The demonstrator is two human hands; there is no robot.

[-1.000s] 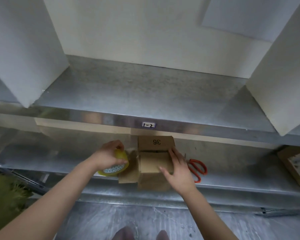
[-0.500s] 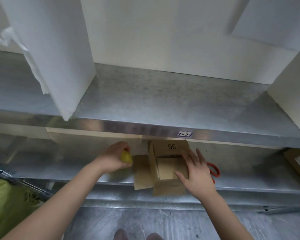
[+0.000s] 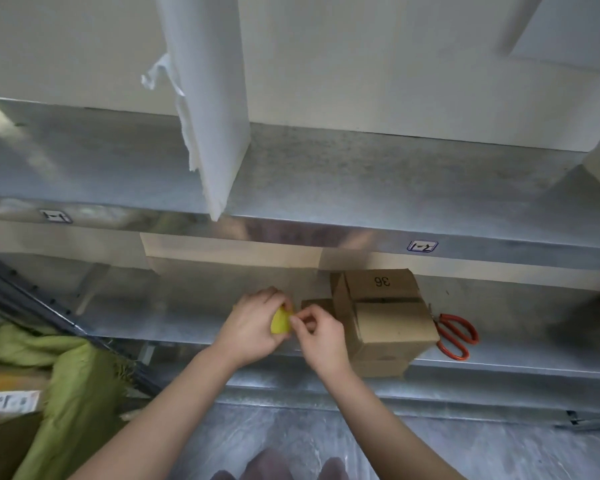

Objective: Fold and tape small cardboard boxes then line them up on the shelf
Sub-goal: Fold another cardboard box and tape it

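A small brown cardboard box (image 3: 388,317) marked "36" sits on the lower metal shelf (image 3: 187,327), its top flaps folded down and one side flap sticking out to the left. Just left of the box, my left hand (image 3: 253,327) grips a yellow tape roll (image 3: 280,322), most of it hidden in the palm. My right hand (image 3: 321,336) is off the box and pinches at the roll's edge with thumb and fingertip.
Orange-handled scissors (image 3: 454,336) lie on the lower shelf right of the box. A green cloth (image 3: 66,386) covers boxes at the lower left. White panels (image 3: 208,98) stand on the upper shelf (image 3: 378,181). A dark metal rail (image 3: 49,317) slants at left.
My right hand left the top of the box and moved left to the tape roll. The view shifted left, so the box now sits further right.
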